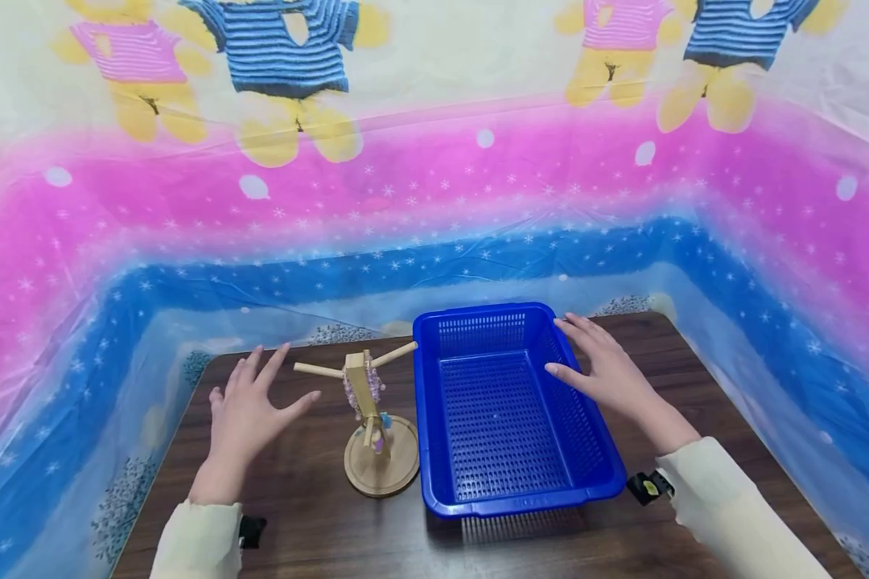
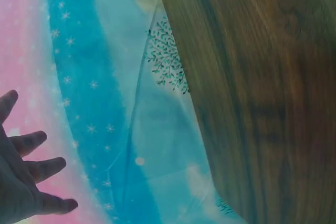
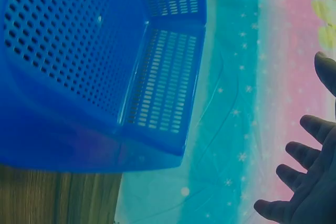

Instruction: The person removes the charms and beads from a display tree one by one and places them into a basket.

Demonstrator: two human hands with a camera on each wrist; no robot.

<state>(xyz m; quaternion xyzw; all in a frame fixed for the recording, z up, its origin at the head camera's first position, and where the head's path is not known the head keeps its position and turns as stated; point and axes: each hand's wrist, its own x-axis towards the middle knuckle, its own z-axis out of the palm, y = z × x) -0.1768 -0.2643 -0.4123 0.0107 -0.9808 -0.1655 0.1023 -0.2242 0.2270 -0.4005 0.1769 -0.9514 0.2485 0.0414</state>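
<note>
A wooden jewelry stand rises from a round base, its peg arms spreading to both sides. Pale purple beaded strands hang near its top, and small blue and purple bits show lower down. Close on its right is a blue plastic basket with perforated floor and walls; nothing lies in it. My left hand hovers left of the stand, fingers spread and holding nothing. Over the basket's right rim is my right hand, fingers extended; whether it touches the rim cannot be told. Both hands appear in their wrist views.
A dark wooden table bears the stand and basket. Behind and beside it hangs a printed cloth with pink and blue bands and bear figures. Black straps are worn at the wrists.
</note>
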